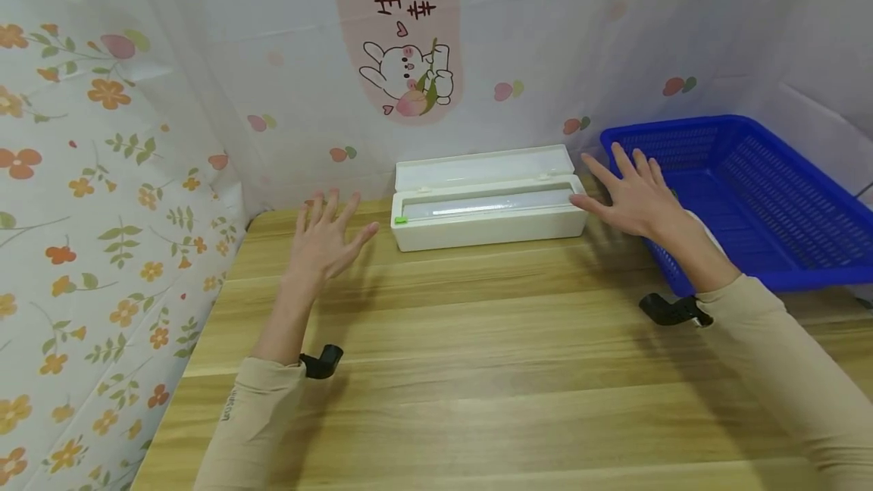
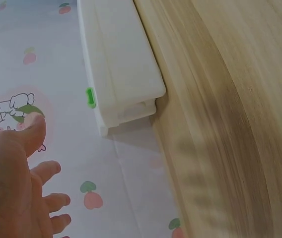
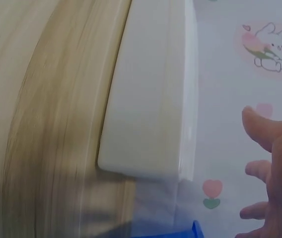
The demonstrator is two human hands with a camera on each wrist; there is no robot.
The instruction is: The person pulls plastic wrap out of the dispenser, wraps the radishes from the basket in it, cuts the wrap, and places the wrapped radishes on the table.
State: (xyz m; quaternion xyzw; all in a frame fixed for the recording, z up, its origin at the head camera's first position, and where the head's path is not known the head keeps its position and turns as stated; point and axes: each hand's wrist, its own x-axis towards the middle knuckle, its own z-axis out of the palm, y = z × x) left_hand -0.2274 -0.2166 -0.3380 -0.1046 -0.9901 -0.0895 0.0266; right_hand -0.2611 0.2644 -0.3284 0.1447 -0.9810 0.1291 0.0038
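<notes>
White, long rectangular plastic box (image 1: 491,231), one: on the bench at its back edge, lid (image 1: 486,168) raised behind, bright green tab (image 1: 401,220) at the left front rim. Left hand (image 1: 322,242): beside the box's left end, apart from it, fingers spread wide, holding nothing. Right hand (image 1: 637,199): near the right end, fingers likewise wide and unladen. Blue, rectangular, perforated plastic basket (image 1: 811,279): right of the box. Bench (image 1: 477,347): pale brown, wood-grained. White printed cloth (image 1: 546,36): hung behind.
</notes>
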